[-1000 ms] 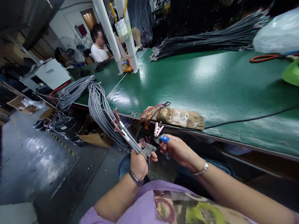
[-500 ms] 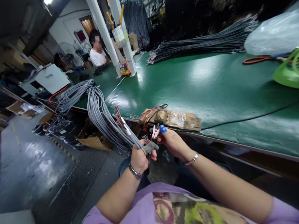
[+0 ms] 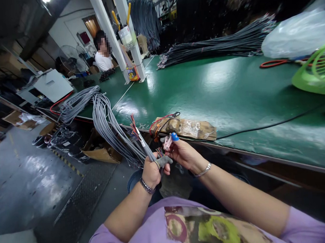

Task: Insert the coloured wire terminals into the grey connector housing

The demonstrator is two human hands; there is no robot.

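My left hand (image 3: 151,170) is closed around grey cables (image 3: 148,150) near their stripped ends. Grey material covers its index finger. Thin coloured wires (image 3: 160,151) fan out just above that finger, and another cable end shows red and blue wires (image 3: 134,127). Close by, my right hand (image 3: 184,154) pinches a small pale pink clip (image 3: 167,142); a blue cover sits on the thumb. Its other fingers are close to the coloured wires, but whether they touch them I cannot tell. The long grey bundle (image 3: 102,110) runs from my left hand back over the bench edge.
A taped wooden block (image 3: 200,128) with red and black leads lies along the front edge of the green bench (image 3: 183,94). Dark cables (image 3: 215,46), a plastic bag (image 3: 289,36) and a green fan guard (image 3: 313,73) are farther off. A person (image 3: 102,57) sits beyond the posts.
My right hand has shifted slightly left and down, and the pink clip has turned in its fingers. The cable end with red wires has swung a little right. The whole view has moved slightly.
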